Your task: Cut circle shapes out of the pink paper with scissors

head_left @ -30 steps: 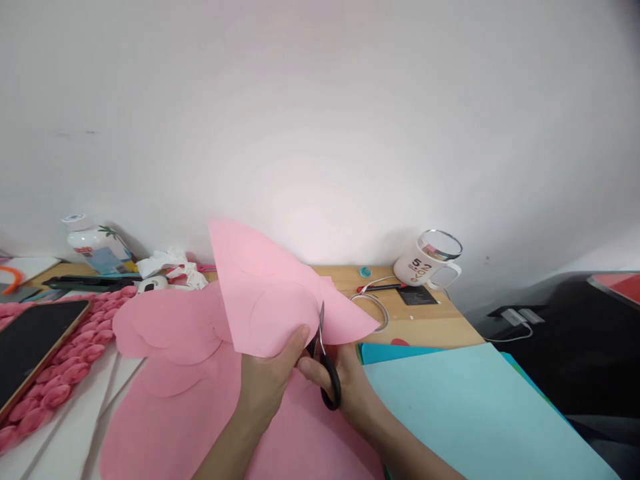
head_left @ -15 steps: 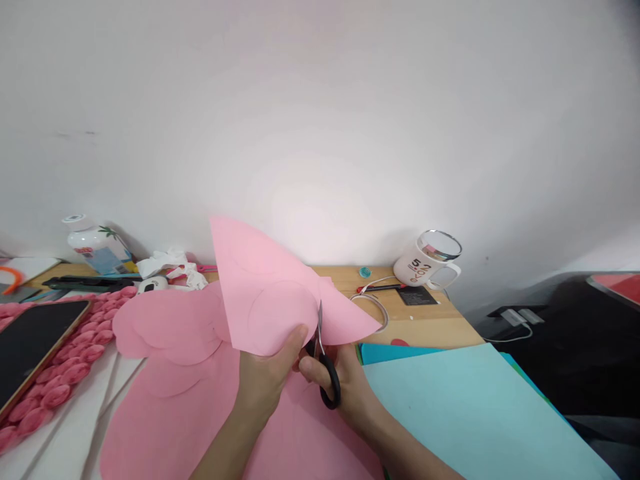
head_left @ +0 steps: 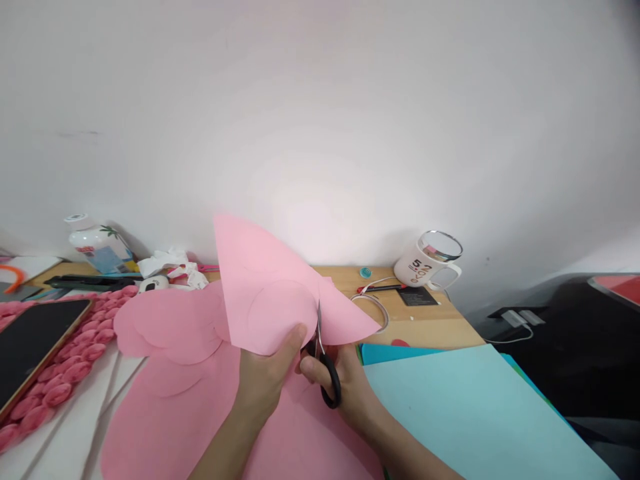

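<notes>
My left hand (head_left: 265, 377) pinches the lower edge of a pink paper sheet (head_left: 265, 287) and holds it raised and tilted. Faint curved lines are drawn on it. My right hand (head_left: 345, 383) grips black-handled scissors (head_left: 325, 363), whose blades point up into the sheet's lower edge beside my left thumb. More pink paper cutouts (head_left: 175, 333) with scalloped edges lie flat on the table beneath both hands.
A light blue sheet (head_left: 465, 407) lies at the right over darker sheets. A white mug (head_left: 427, 267), a cable (head_left: 373, 300) and a black card stand at the back right. A bottle (head_left: 95, 248), crumpled tissue, pink paper rolls (head_left: 55, 380) and a phone (head_left: 30, 343) are at the left.
The scissor blades have crept slightly further up into the pink sheet. The sheet has turned a little. Both hands stay almost in place.
</notes>
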Demonstrator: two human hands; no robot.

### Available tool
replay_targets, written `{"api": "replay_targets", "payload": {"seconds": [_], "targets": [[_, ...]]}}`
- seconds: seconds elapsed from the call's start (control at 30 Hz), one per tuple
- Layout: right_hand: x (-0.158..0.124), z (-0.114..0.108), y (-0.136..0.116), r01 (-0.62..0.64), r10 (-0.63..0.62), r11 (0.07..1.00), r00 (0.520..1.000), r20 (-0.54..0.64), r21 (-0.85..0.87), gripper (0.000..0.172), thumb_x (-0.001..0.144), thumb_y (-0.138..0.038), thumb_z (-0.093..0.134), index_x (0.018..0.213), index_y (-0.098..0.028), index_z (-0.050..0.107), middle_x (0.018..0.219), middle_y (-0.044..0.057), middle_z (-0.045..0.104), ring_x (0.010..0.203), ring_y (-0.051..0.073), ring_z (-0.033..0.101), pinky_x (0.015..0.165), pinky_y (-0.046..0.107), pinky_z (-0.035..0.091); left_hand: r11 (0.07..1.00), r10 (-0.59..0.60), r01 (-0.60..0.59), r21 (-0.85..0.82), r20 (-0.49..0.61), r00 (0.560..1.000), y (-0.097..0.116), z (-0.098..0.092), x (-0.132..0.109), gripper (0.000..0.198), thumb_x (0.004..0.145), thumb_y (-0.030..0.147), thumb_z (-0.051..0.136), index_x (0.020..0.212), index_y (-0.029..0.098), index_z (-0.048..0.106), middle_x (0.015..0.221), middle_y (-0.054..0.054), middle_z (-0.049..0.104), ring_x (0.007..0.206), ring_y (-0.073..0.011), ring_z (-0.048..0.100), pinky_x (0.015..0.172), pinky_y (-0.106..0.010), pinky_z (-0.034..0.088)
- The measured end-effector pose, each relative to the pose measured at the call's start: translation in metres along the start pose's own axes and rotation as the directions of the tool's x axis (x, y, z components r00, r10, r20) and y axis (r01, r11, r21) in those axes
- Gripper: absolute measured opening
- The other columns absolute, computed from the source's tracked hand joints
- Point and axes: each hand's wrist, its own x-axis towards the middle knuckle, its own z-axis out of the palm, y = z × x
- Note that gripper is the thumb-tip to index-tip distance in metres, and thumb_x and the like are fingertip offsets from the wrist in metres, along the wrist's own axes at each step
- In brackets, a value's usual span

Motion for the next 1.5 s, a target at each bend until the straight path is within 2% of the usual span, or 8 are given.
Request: {"api": "replay_targets", "payload": {"seconds": [0.13, 0.23, 0.37, 0.47, 0.63, 0.8, 1.03, 1.5], "targets": [[-0.001, 0.0015, 0.0042, -0.002, 0.001, 1.0, 0.996, -0.093, -0.011, 0.031, 0.063, -0.035, 0.071, 0.073, -0.02, 0.045, 0.06, -0.004, 0.04, 0.056, 0.013, 0.037, 0.052, 0.024, 0.034, 0.995, 0.004, 0.005, -0.098, 0.095, 0.995, -0.0012, -0.0043, 0.0031, 0.042, 0.06, 0.027, 0.071, 0.099, 0.016, 0.06, 0.082, -0.005, 0.068, 0.084, -0.0225, 0.063, 0.078, -0.035, 0.052], [-0.0018, 0.0031, 0.0056, -0.003, -0.01, 0.998, 0.981, -0.192, -0.067, 0.034, 0.058, -0.034, 0.074, 0.075, -0.019, 0.048, 0.064, -0.002, 0.047, 0.059, 0.014, 0.043, 0.056, 0.026, 0.039, 0.982, -0.028, 0.058, -0.181, 0.161, 0.987, 0.0, -0.0053, 0.0041, 0.048, 0.058, 0.026, 0.073, 0.103, 0.016, 0.059, 0.085, -0.007, 0.068, 0.094, -0.0254, 0.061, 0.083, -0.038, 0.05], [-0.0009, 0.0028, 0.0044, -0.082, 0.071, 0.992, 0.991, -0.116, -0.094, 0.026, 0.068, -0.036, 0.064, 0.063, -0.018, 0.046, 0.055, -0.004, 0.041, 0.052, 0.012, 0.039, 0.05, 0.023, 0.034, 0.983, -0.116, 0.138, -0.123, 0.172, 0.978, -0.0001, -0.0046, 0.0054, 0.028, 0.061, 0.026, 0.07, 0.085, 0.015, 0.062, 0.059, -0.002, 0.063, 0.063, -0.0206, 0.064, 0.056, -0.032, 0.054], [-0.0004, 0.0012, 0.004, -0.117, 0.11, 0.987, 0.992, -0.068, -0.108, 0.028, 0.073, -0.036, 0.059, 0.057, -0.018, 0.045, 0.053, -0.003, 0.041, 0.051, 0.011, 0.039, 0.049, 0.023, 0.034, 0.977, -0.185, 0.201, -0.067, 0.198, 0.963, -0.0012, -0.0034, 0.0069, 0.014, 0.063, 0.029, 0.066, 0.069, 0.018, 0.059, 0.04, 0.004, 0.05, 0.042, -0.0169, 0.055, 0.037, -0.028, 0.047], [-0.0012, 0.0012, 0.0015, -0.1, 0.092, 0.988, 0.993, -0.072, -0.12, 0.029, 0.071, -0.04, 0.06, 0.059, -0.017, 0.047, 0.053, -0.002, 0.042, 0.051, 0.012, 0.04, 0.05, 0.024, 0.036, 0.979, -0.164, 0.183, -0.087, 0.188, 0.968, -0.0006, -0.0023, 0.0079, 0.014, 0.063, 0.028, 0.066, 0.066, 0.019, 0.055, 0.042, 0.004, 0.051, 0.041, -0.0155, 0.054, 0.037, -0.027, 0.046], [-0.0012, 0.0028, -0.0009, -0.109, 0.098, 0.986, 0.991, -0.087, -0.129, 0.031, 0.068, -0.042, 0.062, 0.058, -0.017, 0.048, 0.052, -0.003, 0.042, 0.05, 0.012, 0.039, 0.049, 0.024, 0.035, 0.979, -0.16, 0.179, -0.095, 0.178, 0.971, -0.0016, -0.0048, 0.009, 0.018, 0.062, 0.026, 0.067, 0.074, 0.018, 0.057, 0.05, 0.004, 0.056, 0.036, -0.0119, 0.05, 0.029, -0.022, 0.038], [-0.0013, 0.0042, -0.0006, -0.13, 0.114, 0.982, 0.987, -0.117, -0.135, 0.025, 0.069, -0.037, 0.061, 0.059, -0.017, 0.052, 0.051, -0.003, 0.044, 0.05, 0.012, 0.04, 0.049, 0.024, 0.035, 0.977, -0.143, 0.174, -0.124, 0.221, 0.965, -0.0024, -0.0055, 0.0082, 0.016, 0.063, 0.025, 0.067, 0.069, 0.018, 0.054, 0.049, 0.003, 0.055, 0.038, -0.0159, 0.053, 0.029, -0.026, 0.04], [-0.0029, 0.0019, 0.0075, -0.116, 0.11, 0.991, 0.99, -0.089, -0.071, 0.025, 0.072, -0.031, 0.061, 0.056, -0.017, 0.047, 0.05, -0.003, 0.046, 0.046, 0.011, 0.044, 0.049, 0.024, 0.036, 0.965, -0.143, 0.196, -0.176, 0.278, 0.95, -0.0022, -0.0067, 0.01, 0.016, 0.066, 0.027, 0.065, 0.075, 0.018, 0.057, 0.054, 0.001, 0.056, 0.033, -0.0113, 0.048, 0.027, -0.024, 0.039]]}}
